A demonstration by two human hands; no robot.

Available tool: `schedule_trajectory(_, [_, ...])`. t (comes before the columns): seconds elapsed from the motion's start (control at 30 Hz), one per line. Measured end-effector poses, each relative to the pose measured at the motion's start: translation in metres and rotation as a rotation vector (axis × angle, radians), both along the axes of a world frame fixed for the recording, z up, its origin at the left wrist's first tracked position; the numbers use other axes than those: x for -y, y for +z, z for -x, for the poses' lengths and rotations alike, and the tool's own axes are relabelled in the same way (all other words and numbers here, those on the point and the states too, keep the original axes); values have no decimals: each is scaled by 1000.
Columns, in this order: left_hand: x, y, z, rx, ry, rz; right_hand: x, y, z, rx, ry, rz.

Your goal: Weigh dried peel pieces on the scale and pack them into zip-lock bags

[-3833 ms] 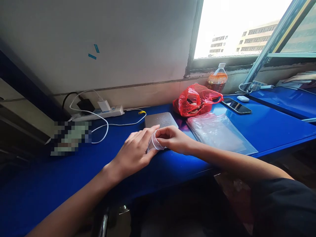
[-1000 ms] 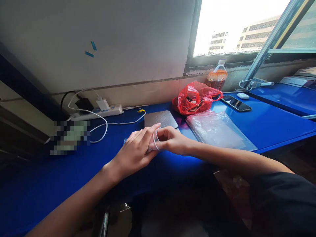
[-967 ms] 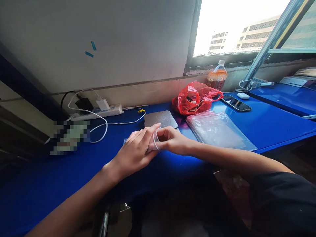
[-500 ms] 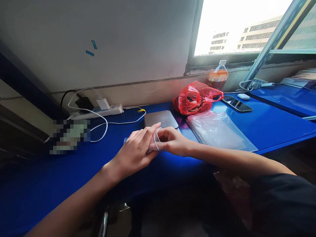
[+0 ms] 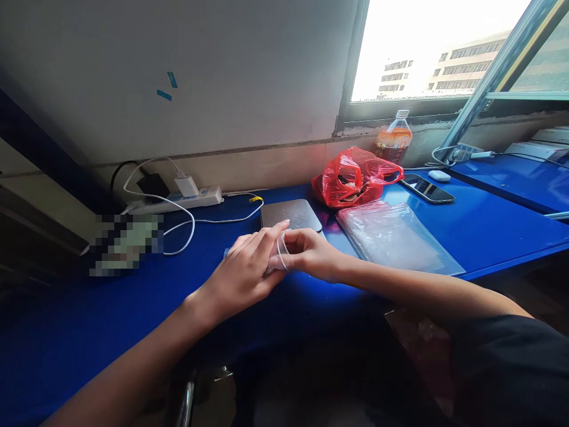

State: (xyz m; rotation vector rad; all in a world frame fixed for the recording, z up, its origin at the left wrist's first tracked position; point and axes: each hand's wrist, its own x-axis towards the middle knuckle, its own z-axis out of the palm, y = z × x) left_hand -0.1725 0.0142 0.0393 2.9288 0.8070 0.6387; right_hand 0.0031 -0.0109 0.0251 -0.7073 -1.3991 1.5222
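Note:
My left hand (image 5: 242, 267) is closed around a small clear plastic bundle (image 5: 272, 268), mostly hidden by the fingers. A thin white loop (image 5: 280, 251) stands up at the bundle's right end; I cannot make out whether it is a band or a cord. From the right, the thumb and fingers of my right hand (image 5: 311, 254) pinch at this loop. Just beyond both hands lies a flat grey square device (image 5: 291, 213) with rounded corners. Slightly left of the left fingers, a bit of clear plastic (image 5: 226, 252) shows on the blue table (image 5: 146, 308).
Flat clear plastic bags (image 5: 400, 237) lie in a stack at the right, below a red plastic bag (image 5: 349, 178). Behind are a drink bottle (image 5: 395, 139), a phone (image 5: 427, 188) and a white earbud case (image 5: 439, 175). A power strip (image 5: 204, 197) with cables runs along the wall.
Both hands keep almost the same hold and place. At the far right edge, a hand over the stacked items has gone from view.

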Motion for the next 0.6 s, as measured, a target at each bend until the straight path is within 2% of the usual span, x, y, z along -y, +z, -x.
schedule_trajectory(0.6, [0,-1,0,11,-15,-14,1,0,0,-32,-16,14])
